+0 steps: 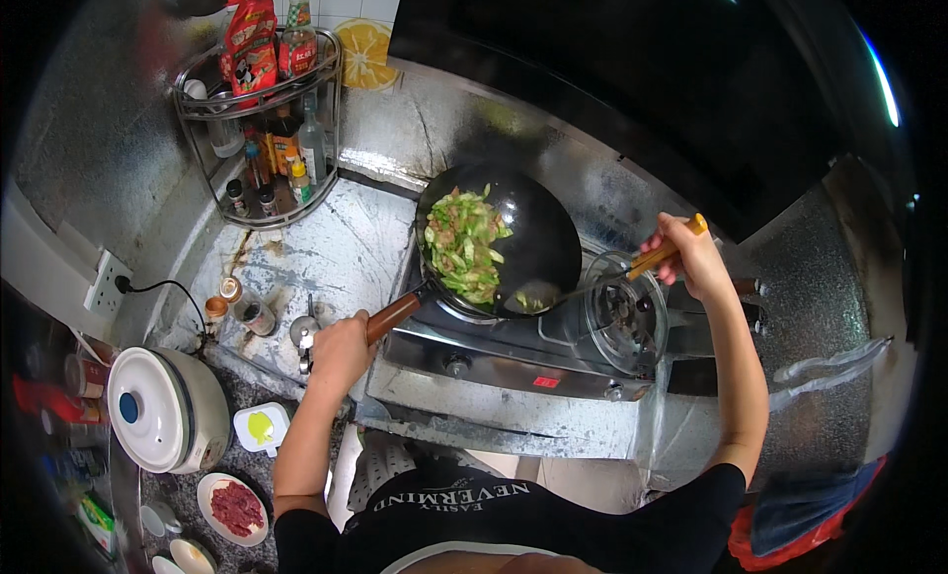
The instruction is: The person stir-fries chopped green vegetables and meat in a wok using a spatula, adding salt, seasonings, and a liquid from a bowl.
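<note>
A black wok (548,214) sits over the left burner of the gas stove. Sliced green vegetables with small brownish pieces (464,243) lie heaped in its left part. My left hand (340,357) is closed around the wok's brown wooden handle (395,317). In my right hand (686,253) is a spatula (655,261), gripped by its yellowish wooden handle. The spatula's metal blade (528,298) is at the near right inside of the wok, with a few green bits on it. A round glass lid (647,352) rests over the right burner, below my right hand.
A two-tier metal rack (331,66) with sauce bottles stands in the far left corner. Spice jars (259,317) are near my left hand. A white lidded cooker (153,406) and an oval plate of raw sliced meat (237,505) occupy the left counter. A range hood (632,71) overhangs the stove.
</note>
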`<state>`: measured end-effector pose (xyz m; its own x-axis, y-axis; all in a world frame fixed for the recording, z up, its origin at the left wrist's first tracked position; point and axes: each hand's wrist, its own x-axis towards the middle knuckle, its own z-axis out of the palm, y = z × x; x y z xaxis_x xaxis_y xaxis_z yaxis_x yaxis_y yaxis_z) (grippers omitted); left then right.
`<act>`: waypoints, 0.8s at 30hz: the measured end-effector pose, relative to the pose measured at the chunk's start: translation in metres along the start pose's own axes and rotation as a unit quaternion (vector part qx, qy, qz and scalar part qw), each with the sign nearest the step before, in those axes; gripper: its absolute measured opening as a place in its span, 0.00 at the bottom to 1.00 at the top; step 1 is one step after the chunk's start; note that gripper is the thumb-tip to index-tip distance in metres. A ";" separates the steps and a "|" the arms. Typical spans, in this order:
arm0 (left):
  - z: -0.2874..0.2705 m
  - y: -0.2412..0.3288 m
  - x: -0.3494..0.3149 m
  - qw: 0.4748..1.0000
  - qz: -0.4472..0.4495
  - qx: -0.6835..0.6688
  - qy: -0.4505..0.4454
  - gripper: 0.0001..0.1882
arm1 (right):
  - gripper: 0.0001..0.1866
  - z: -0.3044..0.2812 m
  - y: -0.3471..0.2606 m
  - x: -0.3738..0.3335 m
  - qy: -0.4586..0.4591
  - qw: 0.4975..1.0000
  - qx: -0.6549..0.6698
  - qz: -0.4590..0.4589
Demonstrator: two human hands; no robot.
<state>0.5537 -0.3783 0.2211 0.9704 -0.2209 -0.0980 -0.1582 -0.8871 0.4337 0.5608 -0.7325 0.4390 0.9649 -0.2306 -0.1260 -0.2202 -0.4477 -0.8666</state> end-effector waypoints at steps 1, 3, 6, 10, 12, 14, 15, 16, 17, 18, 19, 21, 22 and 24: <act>0.000 0.000 0.000 1.000 0.004 0.002 -0.008 0.13 | 0.17 -0.001 0.007 0.002 0.005 0.999 0.042 0.028; 0.000 0.002 0.001 1.000 0.000 -0.002 -0.010 0.13 | 0.18 -0.001 0.041 0.018 0.018 0.988 0.127 0.087; 0.002 0.005 0.004 1.000 0.003 -0.007 -0.005 0.13 | 0.17 0.029 0.077 0.039 0.032 0.951 0.301 0.063; -0.001 0.003 0.003 1.000 0.018 -0.007 -0.003 0.12 | 0.15 0.013 0.097 0.047 0.089 0.930 0.352 0.058; -0.001 0.001 0.003 1.000 0.008 -0.001 -0.009 0.12 | 0.13 -0.013 0.076 0.023 0.079 0.966 0.246 0.024; -0.001 -0.001 0.002 1.000 -0.001 0.001 -0.009 0.12 | 0.13 -0.018 0.039 -0.002 0.046 0.994 0.101 -0.004; -0.001 -0.002 0.001 1.000 -0.004 0.002 -0.006 0.12 | 0.14 -0.013 0.040 0.006 0.029 0.998 0.048 -0.026; -0.001 -0.002 0.002 1.000 0.005 0.001 -0.008 0.12 | 0.14 -0.013 0.042 0.010 0.024 0.999 -0.009 -0.042; 0.000 -0.001 0.003 1.000 0.011 0.000 -0.008 0.12 | 0.15 -0.011 0.045 0.018 0.019 0.996 -0.064 -0.061; 0.001 0.001 0.004 1.000 0.016 0.000 -0.007 0.12 | 0.14 -0.002 0.051 0.028 0.002 0.995 -0.073 -0.071; 0.003 0.002 0.005 1.000 0.023 -0.003 -0.008 0.12 | 0.13 0.006 0.064 0.044 -0.003 0.993 -0.048 -0.109; 0.009 -0.002 0.006 1.000 0.027 -0.008 0.010 0.12 | 0.12 0.039 0.060 0.061 -0.042 0.987 0.005 -0.154; 0.010 -0.005 0.006 0.999 0.028 -0.009 0.016 0.12 | 0.12 0.056 0.053 0.061 -0.049 0.981 -0.008 -0.187; 0.011 -0.008 0.007 0.999 0.027 -0.012 0.017 0.12 | 0.04 0.086 0.047 0.049 -0.087 0.922 -0.122 -0.357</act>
<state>0.5598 -0.3771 0.2072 0.9661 -0.2547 -0.0433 -0.2072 -0.8639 0.4590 0.6105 -0.6911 0.3507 0.8805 0.3300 0.3404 0.4741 -0.6180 -0.6272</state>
